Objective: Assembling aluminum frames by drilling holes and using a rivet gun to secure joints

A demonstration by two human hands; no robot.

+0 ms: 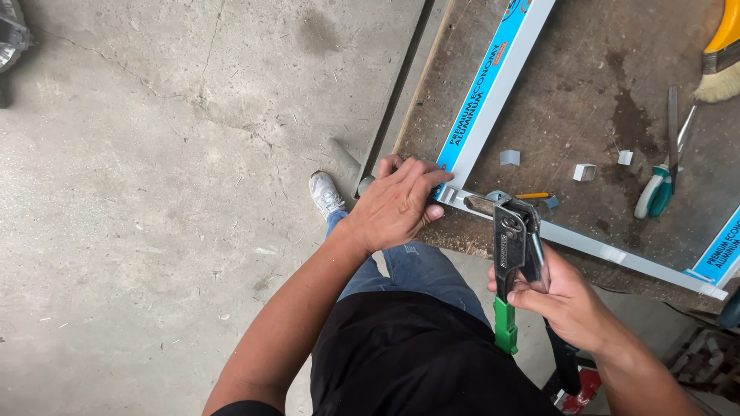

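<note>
Your left hand [397, 202] lies flat, fingers pressed down on the corner of the white aluminium frame with blue protective film [484, 108], where two bars meet. One bar runs up and away from that palm; the other stretches off to the right along the brown workbench [609, 85]. Just right of that hold, your right hand [559, 296] clasps the black hand riveter with green handle tips [510, 258], fingers wrapped shut around the handles. Its nose seems to touch the corner, though the joint is partly hidden. Further right lie small white offcuts [584, 172] and a green-handled tool [655, 191].
</note>
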